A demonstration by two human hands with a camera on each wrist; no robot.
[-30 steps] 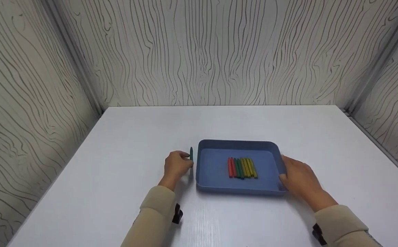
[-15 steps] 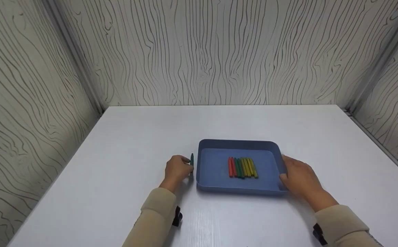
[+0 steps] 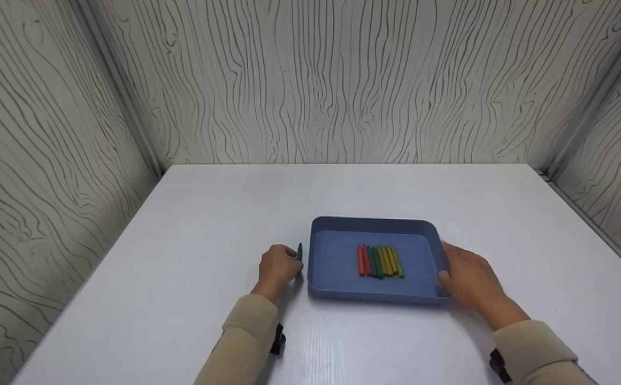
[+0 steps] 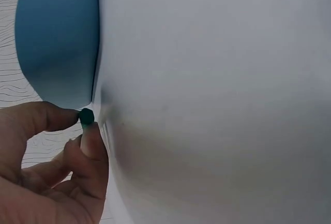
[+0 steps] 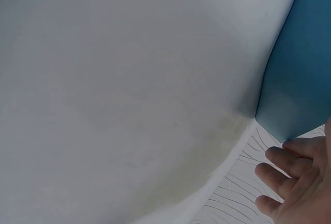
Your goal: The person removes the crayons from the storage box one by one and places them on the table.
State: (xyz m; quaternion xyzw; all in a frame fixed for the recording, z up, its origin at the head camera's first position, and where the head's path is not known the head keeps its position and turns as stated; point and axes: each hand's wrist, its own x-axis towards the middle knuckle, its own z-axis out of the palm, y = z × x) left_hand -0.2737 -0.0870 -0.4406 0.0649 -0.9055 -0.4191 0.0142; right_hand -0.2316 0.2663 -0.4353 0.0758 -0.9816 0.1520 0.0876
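My left hand [image 3: 278,270] pinches a dark green crayon [image 3: 299,252] between thumb and fingertips, just left of the blue tray [image 3: 380,298]. In the left wrist view the crayon's round end [image 4: 86,116] shows between the fingertips, close to the tray's outer wall [image 4: 59,38]. Inside the tray lies a row of crayons: red crayons [image 3: 363,261], green crayons [image 3: 375,262] and yellow crayons [image 3: 390,261]. At the tray's right side, my right hand [image 3: 470,278] holds the wall, thumb over the rim and fingers outside. The right wrist view shows those fingers [image 5: 282,180] slightly bent, the thumb hidden.
The tray stands on a white table [image 3: 208,214]. Wood-grain patterned panels [image 3: 315,80] rise behind it and at both sides. Dark wrist-worn devices sit below the sleeve cuffs [image 3: 251,318].
My left hand, with the green crayon, has come a little toward me along the tray's left side. The right hand and the tray stay almost in place.
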